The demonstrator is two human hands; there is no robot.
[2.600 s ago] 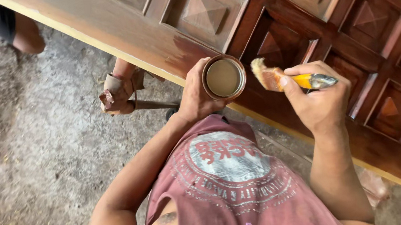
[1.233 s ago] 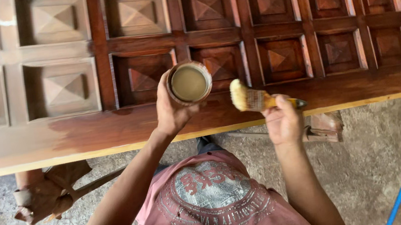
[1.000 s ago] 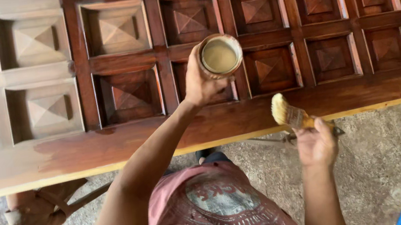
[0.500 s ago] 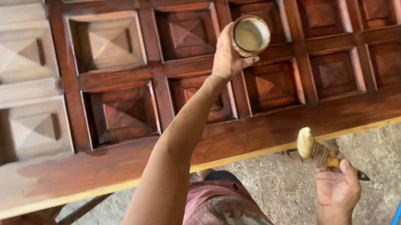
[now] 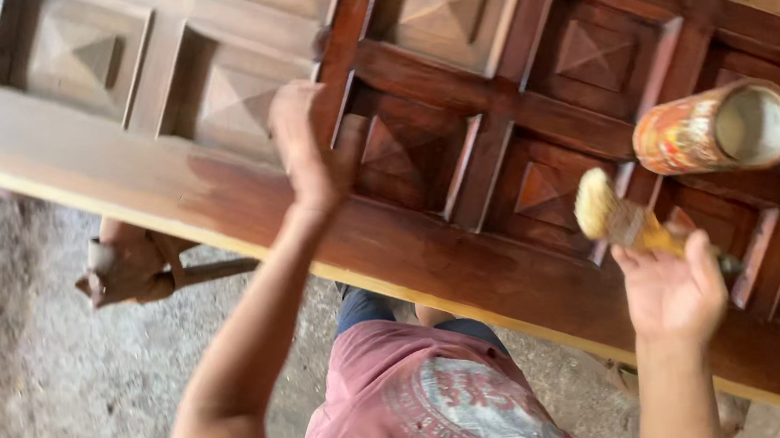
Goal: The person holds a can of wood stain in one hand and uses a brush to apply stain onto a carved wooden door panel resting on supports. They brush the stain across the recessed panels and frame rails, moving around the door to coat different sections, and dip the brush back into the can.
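Varnish is showing dark and wet across the right half of the carved wooden door (image 5: 517,126), which is lying flat on its supports, its square panels raised into little pyramids. We are seeing the far-left panels looking paler and drier by comparison, and the near rail carrying a glossy reddish coat along most of its length.

We are looking at the tin can (image 5: 714,127) now: it is lying on its side on the door's right-hand panels, open mouth turned toward the right, its orange, paint-smeared label facing us. No hand is touching it.

The right hand (image 5: 674,289) is gripping the paintbrush (image 5: 617,219), fingers curled round the yellow handle, thumb up along one side. The pale bristle head is pointing up and left, sitting just over a stained panel beside the can; we cannot tell whether it is touching the wood.

The left hand (image 5: 306,150) is raised over the door's middle rail, blurred, holding nothing. The fingers are looking loosely bent and close together, though the blur is keeping us from reading them finely, and we cannot tell if it is resting on the wood.

Below the door we are seeing a wooden trestle leg (image 5: 136,267) standing on the rough concrete floor (image 5: 27,387).
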